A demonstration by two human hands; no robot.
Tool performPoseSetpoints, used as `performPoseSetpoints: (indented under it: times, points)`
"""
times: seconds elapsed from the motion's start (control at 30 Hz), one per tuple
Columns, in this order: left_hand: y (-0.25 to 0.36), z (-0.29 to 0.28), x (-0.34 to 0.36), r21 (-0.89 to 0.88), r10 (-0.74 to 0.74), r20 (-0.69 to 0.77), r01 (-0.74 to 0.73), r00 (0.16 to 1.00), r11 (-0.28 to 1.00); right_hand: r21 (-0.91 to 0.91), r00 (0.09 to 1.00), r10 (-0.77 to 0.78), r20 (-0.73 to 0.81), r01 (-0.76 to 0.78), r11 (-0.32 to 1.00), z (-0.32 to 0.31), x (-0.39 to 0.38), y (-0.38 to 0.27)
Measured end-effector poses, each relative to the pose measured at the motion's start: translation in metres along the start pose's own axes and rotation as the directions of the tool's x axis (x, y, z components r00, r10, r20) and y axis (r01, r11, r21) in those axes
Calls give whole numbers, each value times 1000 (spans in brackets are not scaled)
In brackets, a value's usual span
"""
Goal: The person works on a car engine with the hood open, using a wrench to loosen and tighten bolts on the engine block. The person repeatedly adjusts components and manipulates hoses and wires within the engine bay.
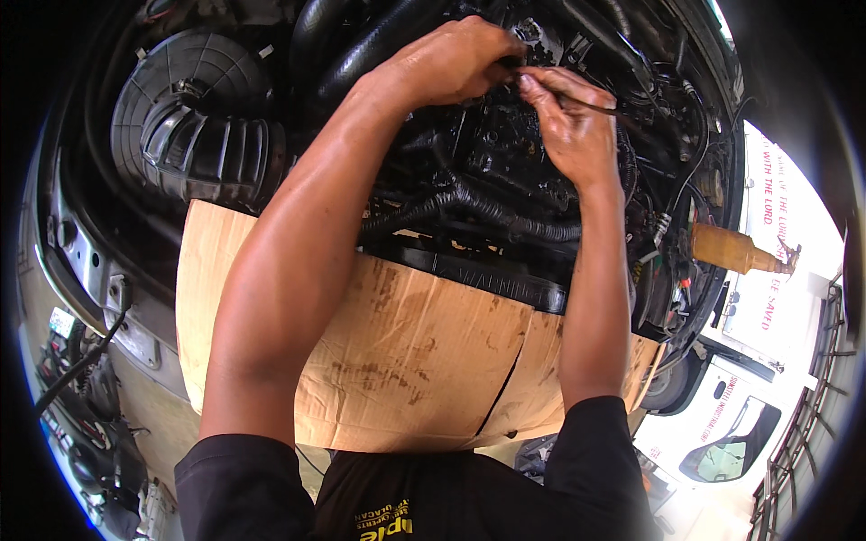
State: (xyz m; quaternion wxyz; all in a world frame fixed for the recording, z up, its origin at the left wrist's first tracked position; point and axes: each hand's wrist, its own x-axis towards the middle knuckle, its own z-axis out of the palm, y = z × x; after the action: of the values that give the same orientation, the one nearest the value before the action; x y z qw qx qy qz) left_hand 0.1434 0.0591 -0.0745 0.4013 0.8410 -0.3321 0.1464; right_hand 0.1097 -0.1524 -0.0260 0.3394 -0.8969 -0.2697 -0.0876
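Observation:
Both my arms reach over the front of an open engine bay. My left hand is closed, its fingertips bent down at a dark spot among oily black engine parts; what they grip is hidden. Close beside it, my right hand pinches a thin dark strand, a cable or narrow hose, that runs across its fingers to the right. The fingertips of the two hands nearly meet. Just beyond them sits a greyish metal part. Beneath my hands lies the wet, black engine.
A ribbed black intake duct with a round housing is at left. Stained cardboard covers the front edge before my body. A corrugated hose crosses below my hands. An amber bottle lies at right, with a white truck beyond.

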Motion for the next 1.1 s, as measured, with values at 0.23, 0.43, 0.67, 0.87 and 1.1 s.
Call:
performPoseSetpoints:
  times: [0.23, 0.43, 0.67, 0.87, 1.1]
  points:
    - [20, -16, 6, -150, -53, 45, 60, 998, 987, 6, 990, 144, 4, -144, 989, -25, 2, -14]
    - [20, -18, 4, -126, -111, 107, 125, 988, 984, -52, 959, 281, 36, -279, 959, -18, 9, -29]
    - [7, -29, 0, -246, -43, 234, 102, 971, 964, 197, 951, 233, 204, -273, 942, -25, 5, -28]
    - [15, -42, -1, -273, -80, 419, 210, 904, 939, 180, 894, 232, 383, -319, 931, -37, -1, -50]
    - [-2, -44, -3, -298, -85, 516, 272, 853, 915, 235, 901, 314, 299, -389, 891, -19, 0, -56]
